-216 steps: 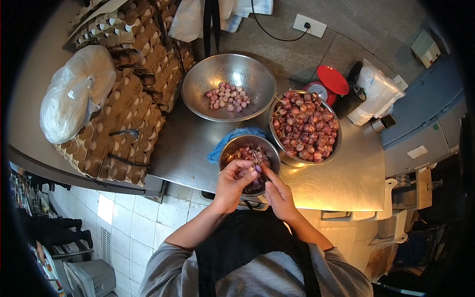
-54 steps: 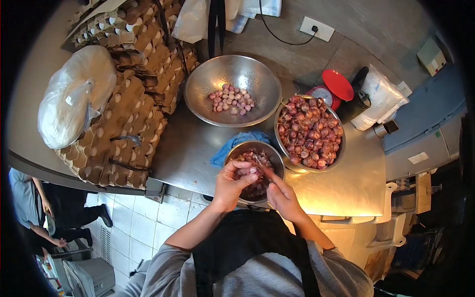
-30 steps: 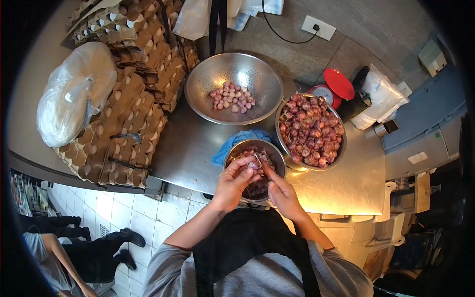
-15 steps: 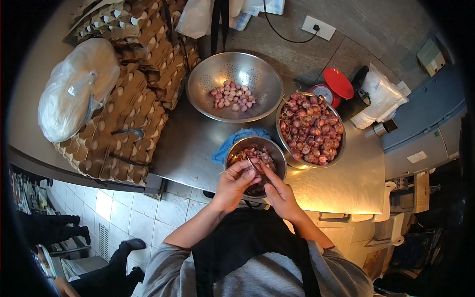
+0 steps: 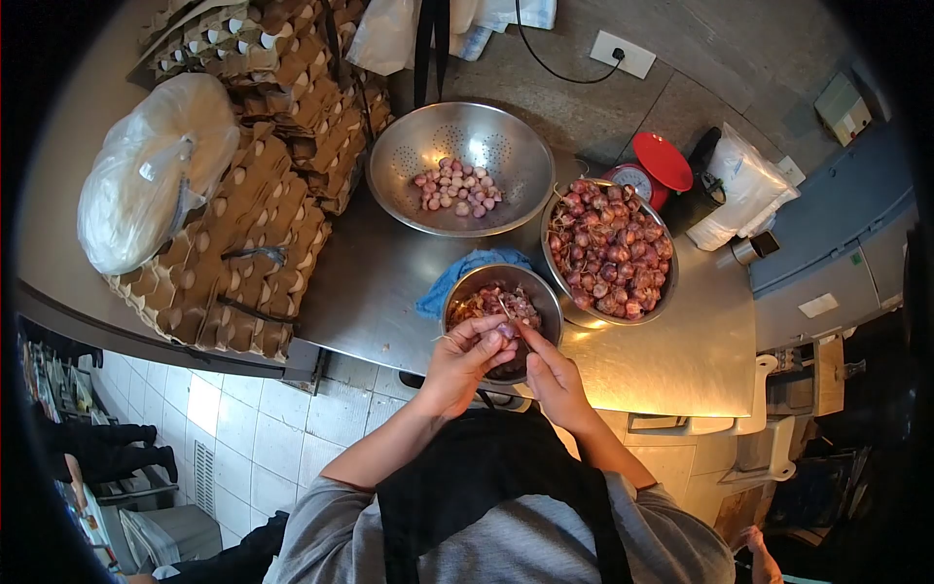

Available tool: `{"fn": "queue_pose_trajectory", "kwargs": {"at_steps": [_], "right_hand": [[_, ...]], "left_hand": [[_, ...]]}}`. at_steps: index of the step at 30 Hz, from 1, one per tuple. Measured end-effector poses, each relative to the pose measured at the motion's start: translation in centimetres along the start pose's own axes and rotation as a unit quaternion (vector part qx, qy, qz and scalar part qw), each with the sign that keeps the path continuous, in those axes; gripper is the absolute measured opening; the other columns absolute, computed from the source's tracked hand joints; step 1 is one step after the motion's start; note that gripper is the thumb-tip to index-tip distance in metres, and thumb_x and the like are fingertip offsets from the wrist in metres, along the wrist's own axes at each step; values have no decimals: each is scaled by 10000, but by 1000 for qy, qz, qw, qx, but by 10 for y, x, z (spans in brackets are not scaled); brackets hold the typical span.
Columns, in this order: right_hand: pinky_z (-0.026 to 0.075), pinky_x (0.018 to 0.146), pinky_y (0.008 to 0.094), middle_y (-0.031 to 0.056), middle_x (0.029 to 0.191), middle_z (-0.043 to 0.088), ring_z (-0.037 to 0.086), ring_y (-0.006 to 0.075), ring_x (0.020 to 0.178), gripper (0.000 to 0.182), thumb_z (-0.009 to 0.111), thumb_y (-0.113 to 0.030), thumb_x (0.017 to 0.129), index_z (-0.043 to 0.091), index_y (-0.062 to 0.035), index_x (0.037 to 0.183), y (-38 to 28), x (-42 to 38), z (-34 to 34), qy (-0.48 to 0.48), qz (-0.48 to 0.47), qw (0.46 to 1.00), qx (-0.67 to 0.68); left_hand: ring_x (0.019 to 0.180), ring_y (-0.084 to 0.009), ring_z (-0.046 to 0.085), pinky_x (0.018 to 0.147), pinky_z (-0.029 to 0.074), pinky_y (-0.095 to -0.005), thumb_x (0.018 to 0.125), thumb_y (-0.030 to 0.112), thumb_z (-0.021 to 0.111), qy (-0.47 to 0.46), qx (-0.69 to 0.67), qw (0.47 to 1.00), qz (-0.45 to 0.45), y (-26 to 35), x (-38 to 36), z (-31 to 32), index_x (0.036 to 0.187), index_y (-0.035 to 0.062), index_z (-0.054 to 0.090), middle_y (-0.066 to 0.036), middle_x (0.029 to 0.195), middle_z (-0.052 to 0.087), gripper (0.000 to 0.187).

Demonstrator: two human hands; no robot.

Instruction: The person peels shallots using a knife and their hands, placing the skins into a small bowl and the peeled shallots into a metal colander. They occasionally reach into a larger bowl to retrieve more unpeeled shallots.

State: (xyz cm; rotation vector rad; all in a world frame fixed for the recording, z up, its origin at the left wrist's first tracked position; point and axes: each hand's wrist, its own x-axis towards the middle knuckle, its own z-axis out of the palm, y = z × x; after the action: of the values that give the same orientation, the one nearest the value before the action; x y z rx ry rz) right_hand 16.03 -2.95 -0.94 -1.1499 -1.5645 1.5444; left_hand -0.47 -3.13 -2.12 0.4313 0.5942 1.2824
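Observation:
A shallot [image 5: 507, 331], partly covered by fingers, is pinched in my left hand [image 5: 459, 368]. My right hand [image 5: 555, 384] is closed around a small knife; its thin blade [image 5: 503, 306] points up beside the shallot, and the handle is hidden in the fingers. Both hands are above the near rim of a small steel bowl [image 5: 556, 310] holding reddish skins and peelings. Behind it, a steel colander [image 5: 399, 165] contains peeled shallots [image 5: 459, 185]. To its right stands a steel bowl [image 5: 671, 282] heaped with unpeeled shallots [image 5: 613, 248].
A blue cloth [image 5: 438, 290] lies behind the small bowl. Stacked egg trays [image 5: 243, 234] and a tied plastic bag [image 5: 156, 175] are at left. A red scale [image 5: 664, 161] and a white bag [image 5: 744, 190] stand at back right. Another person's dark-clothed legs [image 5: 107, 443] show at lower left.
The knife blade has turned more upright, and the shallot shows more between my fingers. At lower left a person's leg and shoe have shifted; a person's hand now appears at lower right.

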Motion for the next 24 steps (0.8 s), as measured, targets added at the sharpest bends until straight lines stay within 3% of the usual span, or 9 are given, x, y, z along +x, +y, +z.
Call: {"fn": "queue_pose_trajectory", "kwargs": {"at_steps": [1,3,8,10,13,18,24], "right_hand": [[306,970,293,148,1231,485,436,230,1170,410,422,-186,913,368,-44,1294,-5,-2,1,-5,47,998,50],[340,926,286,135,1197,504,472,219,1105,406,422,-186,914,375,-44,1290,-7,-4,2,-6,38,999,34],[437,771,260,90,1048,573,578,173,867,406,421,-176,916,369,-46,1297,7,3,4,39,-198,961,-189],[429,792,258,98,1074,564,565,173,900,403,423,-166,913,372,-46,1295,1,-2,2,11,-52,996,-67],[417,814,254,108,1123,541,549,171,936,397,426,-162,911,383,-47,1289,1,-6,0,-7,57,997,54],[401,584,192,33,915,539,474,67,638,409,423,-169,916,362,-51,1303,9,-5,4,3,-81,995,-52],[424,748,224,84,1089,544,533,128,857,410,434,-156,908,367,-52,1298,2,-7,0,-2,40,998,54]], "left_hand": [[844,-154,585,781,492,-282,854,85,543,1,-2,1000,1,0,0,0,1089,3,515,-75,945,586,250],[843,-156,585,781,492,-283,853,86,544,3,-6,1000,3,0,-1,0,1083,4,516,-75,942,587,245],[852,-156,582,786,488,-284,855,96,543,0,-8,1000,4,-4,-2,-6,1091,4,515,-78,937,587,255],[839,-151,584,781,486,-280,852,104,550,3,-7,1000,-2,-2,-4,-3,1073,12,526,-72,922,592,240],[814,-140,588,770,484,-269,844,114,561,14,-8,1000,-10,1,-5,2,1045,26,546,-58,895,603,219],[828,-143,589,770,485,-262,845,113,559,17,-12,1000,-5,-4,-5,-3,1067,13,540,-63,921,599,245],[892,-144,571,790,471,-269,851,108,551,-6,-9,1000,-10,-1,-7,-3,1077,11,538,-68,984,586,246]]}}
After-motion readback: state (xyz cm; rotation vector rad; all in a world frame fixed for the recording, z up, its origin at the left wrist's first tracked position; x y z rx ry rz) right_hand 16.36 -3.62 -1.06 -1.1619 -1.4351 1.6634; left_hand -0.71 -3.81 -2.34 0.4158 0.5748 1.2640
